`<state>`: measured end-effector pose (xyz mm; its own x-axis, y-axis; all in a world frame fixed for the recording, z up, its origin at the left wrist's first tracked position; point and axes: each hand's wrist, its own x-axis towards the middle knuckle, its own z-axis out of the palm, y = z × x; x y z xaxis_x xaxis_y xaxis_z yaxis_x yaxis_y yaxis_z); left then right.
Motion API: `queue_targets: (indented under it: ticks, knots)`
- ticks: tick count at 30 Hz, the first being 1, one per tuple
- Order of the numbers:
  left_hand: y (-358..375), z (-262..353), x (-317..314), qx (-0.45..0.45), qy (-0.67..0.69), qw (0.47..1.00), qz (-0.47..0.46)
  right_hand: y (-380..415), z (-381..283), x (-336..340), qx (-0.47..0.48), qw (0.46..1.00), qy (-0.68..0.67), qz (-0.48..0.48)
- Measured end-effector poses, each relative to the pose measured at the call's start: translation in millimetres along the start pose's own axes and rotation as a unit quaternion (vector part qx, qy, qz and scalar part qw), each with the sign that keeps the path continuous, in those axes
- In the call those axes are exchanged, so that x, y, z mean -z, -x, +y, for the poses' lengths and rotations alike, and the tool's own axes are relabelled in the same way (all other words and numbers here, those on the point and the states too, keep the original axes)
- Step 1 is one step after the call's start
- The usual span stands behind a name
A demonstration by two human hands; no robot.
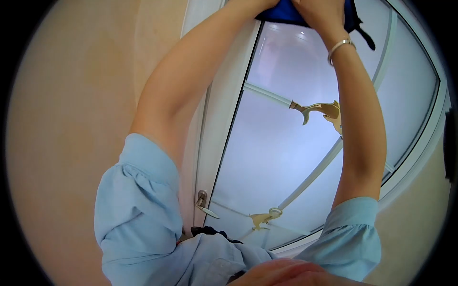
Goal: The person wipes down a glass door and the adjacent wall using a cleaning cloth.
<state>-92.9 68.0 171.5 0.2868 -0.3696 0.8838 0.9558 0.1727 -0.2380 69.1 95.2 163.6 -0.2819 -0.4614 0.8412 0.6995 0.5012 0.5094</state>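
Both my arms reach up to the top edge of the view, in light blue sleeves gathered above the elbow. A bright blue fabric piece (286,13) with black trim and a dangling black strap (366,37) is cut off by that edge. My left hand (267,2) meets its left end, only a sliver of the hand showing. Across its right part lies the back of my right hand (324,14), fingers outside the frame. A silver bangle (341,45) circles my right wrist.
Behind my arms stands a white-framed door with frosted glass (281,157) and gold dolphin ornaments (315,110). Its metal handle (205,205) sticks out at lower left. A beige wall (71,143) fills the left side, and more wall shows at lower right.
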Motion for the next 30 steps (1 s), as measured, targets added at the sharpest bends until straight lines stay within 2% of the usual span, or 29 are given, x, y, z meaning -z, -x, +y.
queue_targets:
  ticks: [2, 3, 6, 8, 9, 12, 15, 18, 21, 22, 24, 25, 28, 29, 30]
  knots:
    - [17.2, 7.8, 11.8, -0.002, -0.022, 1.0, -0.01, 17.4, -8.7, 2.7, 0.018, 0.999, 0.01, 0.028]
    - [27.2, 9.6, 18.2, -0.004, -0.019, 1.0, -0.018, 26.1, -14.1, 8.1, 0.013, 1.0, -0.022, 0.012]
    - [66.6, 26.5, 50.3, 0.001, 0.01, 0.998, -0.066, 61.7, -34.9, 31.1, 0.003, 0.998, 0.01, -0.059]
    - [100.8, 39.5, 76.1, 0.017, 0.01, 0.992, -0.122, 99.7, -47.6, 23.2, 0.032, 0.999, -0.003, 0.015]
    - [117.6, 45.6, 87.9, 0.013, 0.019, 0.992, -0.125, 119.3, -57.0, 30.9, 0.017, 0.998, -0.017, -0.054]
    - [171.5, 64.5, 121.8, 0.028, 0.056, 0.984, -0.164, 169.0, -88.7, 61.9, -0.009, 0.989, -0.065, -0.129]
    - [230.4, 86.5, 157.2, 0.058, 0.052, 0.961, -0.267, 221.2, -115.1, 87.5, -0.038, 0.979, -0.125, -0.156]
    - [280.0, 109.2, 188.7, 0.083, 0.087, 0.947, -0.298, 260.3, -138.0, 109.7, -0.059, 0.969, -0.174, -0.168]
    - [295.3, 121.2, 202.3, 0.073, 0.089, 0.95, -0.29, 267.1, -140.9, 120.2, -0.08, 0.965, -0.18, -0.173]
    - [283.8, 124.2, 205.1, 0.098, 0.103, 0.949, -0.28, 267.4, -139.3, 114.3, -0.082, 0.964, -0.189, -0.171]
    - [259.2, 125.2, 212.8, 0.119, 0.11, 0.951, -0.265, 245.4, -130.0, 102.9, -0.177, 0.934, -0.293, -0.1]
    - [249.8, 122.1, 211.0, 0.129, 0.118, 0.952, -0.251, 233.0, -124.0, 102.0, -0.188, 0.934, -0.292, -0.087]
    - [232.9, 111.7, 191.9, 0.179, 0.206, 0.944, -0.183, 225.9, -122.2, 100.6, -0.219, 0.928, -0.291, -0.083]
    - [231.3, 110.4, 187.3, 0.177, 0.2, 0.952, -0.15, 225.9, -122.7, 100.4, -0.227, 0.926, -0.291, -0.084]
    - [233.3, 107.8, 184.2, 0.158, 0.179, 0.958, -0.159, 227.4, -123.8, 100.8, -0.197, 0.934, -0.287, -0.077]
